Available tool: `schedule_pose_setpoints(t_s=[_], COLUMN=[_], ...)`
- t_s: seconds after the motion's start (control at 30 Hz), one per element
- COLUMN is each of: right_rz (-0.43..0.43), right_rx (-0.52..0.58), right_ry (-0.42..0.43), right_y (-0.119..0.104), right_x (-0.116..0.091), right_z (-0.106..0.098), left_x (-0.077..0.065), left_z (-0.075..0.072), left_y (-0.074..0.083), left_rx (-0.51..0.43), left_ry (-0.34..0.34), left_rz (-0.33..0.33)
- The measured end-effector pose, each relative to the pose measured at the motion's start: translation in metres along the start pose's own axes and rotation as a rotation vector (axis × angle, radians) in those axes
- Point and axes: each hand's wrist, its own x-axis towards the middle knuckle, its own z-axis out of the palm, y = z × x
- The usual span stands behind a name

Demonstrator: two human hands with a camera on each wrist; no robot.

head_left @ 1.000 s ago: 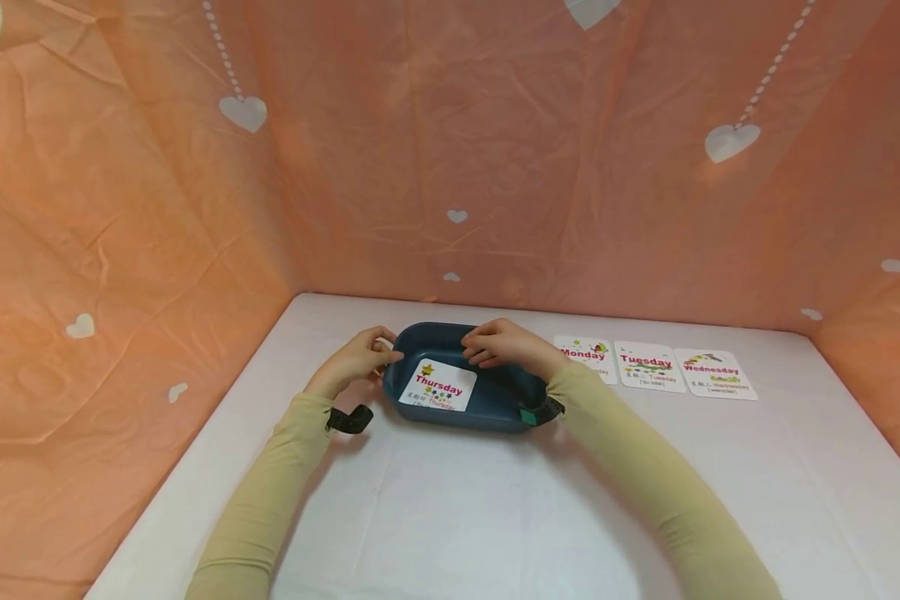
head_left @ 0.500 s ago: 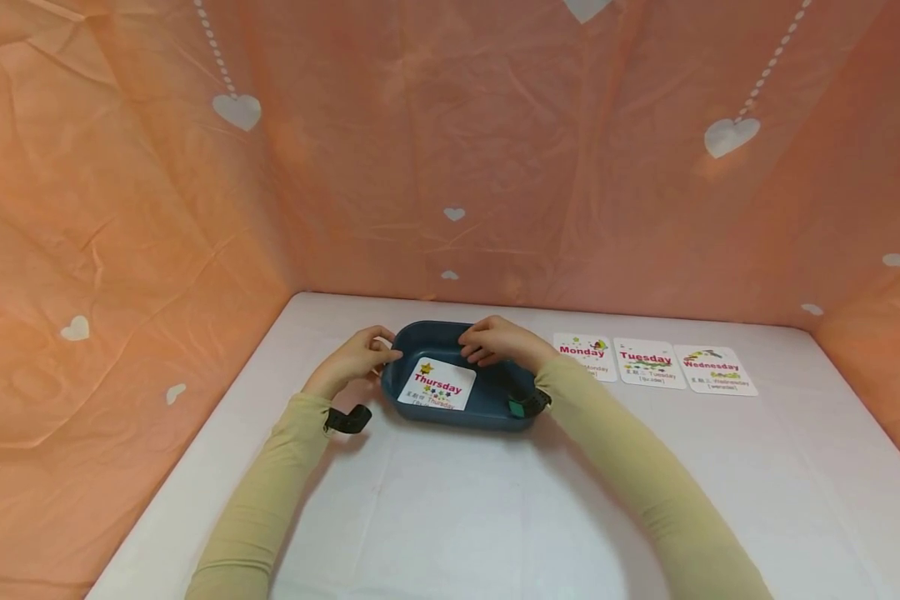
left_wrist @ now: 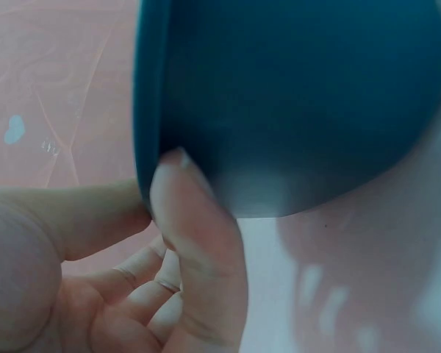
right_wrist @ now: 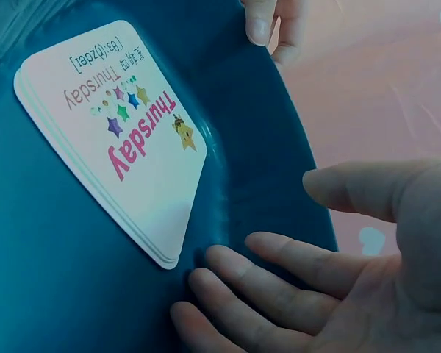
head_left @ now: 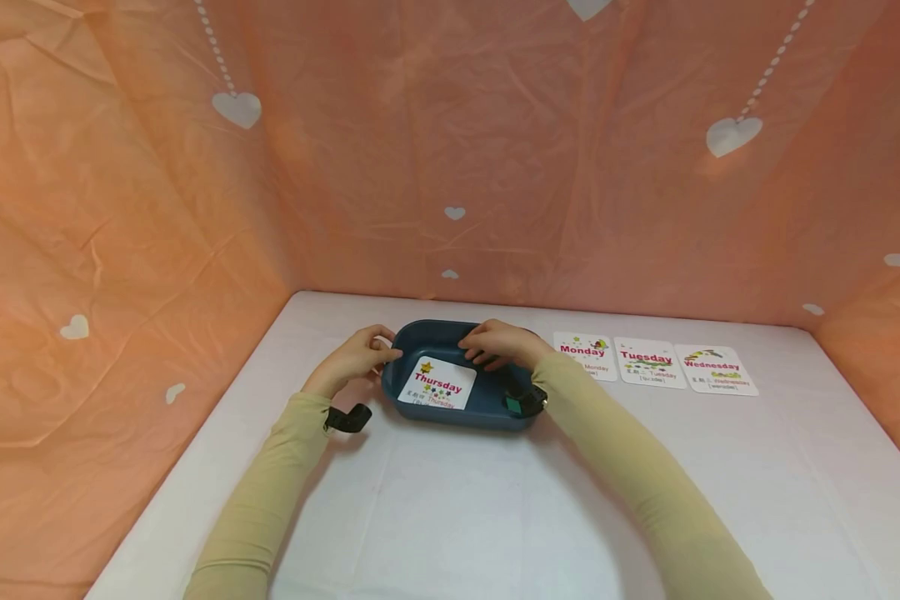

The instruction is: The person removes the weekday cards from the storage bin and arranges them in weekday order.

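Note:
A dark blue tray with rounded ends sits on the white table, in the head view's middle. My left hand pinches its left rim between thumb and index finger, as the left wrist view shows. Inside, toward the left end, lies a small stack of white cards with "Thursday" on top. Over the tray's far side my right hand hovers with fingers spread and relaxed. In the right wrist view its fingertips are close to the stack but apart from it, with nothing held.
To the tray's right a row of cards lies on the table: Monday, partly behind my right forearm, then Tuesday and Wednesday. An orange cloth with white hearts stands behind and at the sides.
My right wrist and forearm have shifted slightly left over the tray, uncovering more of the Monday card. The left hand keeps its hold on the rim; the stack stays in place.

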Motion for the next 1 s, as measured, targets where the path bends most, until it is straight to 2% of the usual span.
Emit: schedule_pose_setpoints(t_s=[0.2, 0.5, 0.73, 1.0], right_rz=[0.002, 0.044, 0.052, 0.064], right_rx=[0.012, 0.087, 0.118, 0.090], right_ry=[-0.004, -0.047, -0.049, -0.045], right_y=[-0.0006, 0.0007, 0.0054, 0.0034], right_x=[0.0003, 0.0024, 0.0051, 0.0053], right_z=[-0.0016, -0.0008, 0.0009, 0.0035], left_x=[0.0013, 0.0007, -0.0036, -0.0047], left_z=[0.0001, -0.0002, 0.0007, 0.0007], left_y=[0.0021, 0.0007, 0.0003, -0.0009], left_rx=[0.003, -0.005, -0.002, -0.012], left_ry=[0.006, 0.003, 0.008, 0.005], left_rz=[0.005, 0.005, 0.003, 0.011])
